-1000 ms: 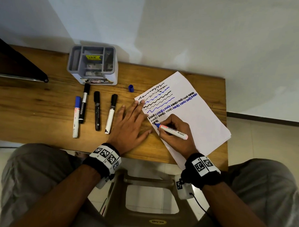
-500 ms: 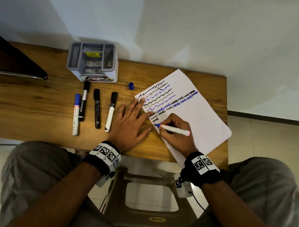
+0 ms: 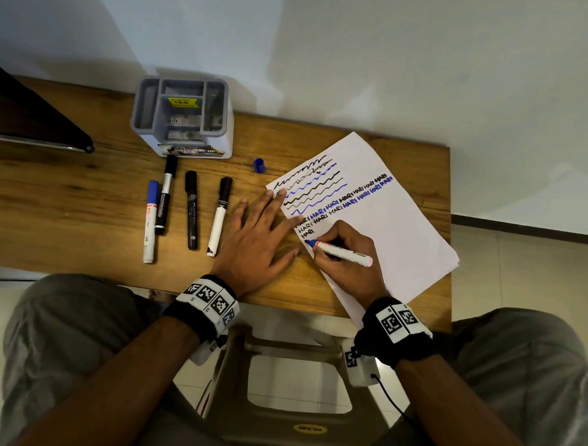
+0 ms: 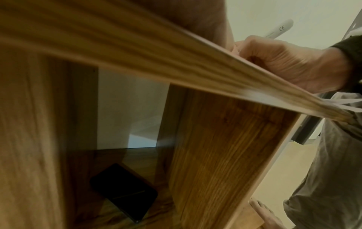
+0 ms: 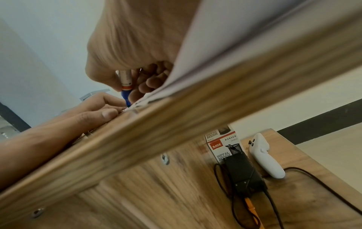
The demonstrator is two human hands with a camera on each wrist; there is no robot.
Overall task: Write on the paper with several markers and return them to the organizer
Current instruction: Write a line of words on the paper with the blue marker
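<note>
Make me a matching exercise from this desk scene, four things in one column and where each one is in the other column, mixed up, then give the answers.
Things:
1. blue cap
2. blue marker
3. left hand
4. organizer

Places:
A. gripped in the right hand, tip on the paper
B. standing at the back of the desk, near the wall
C. lying loose on the desk between the organizer and the paper
D. flat on the desk, fingertips on the paper's edge

Pairs: 1-C, 2-A, 3-D, 4-B
</note>
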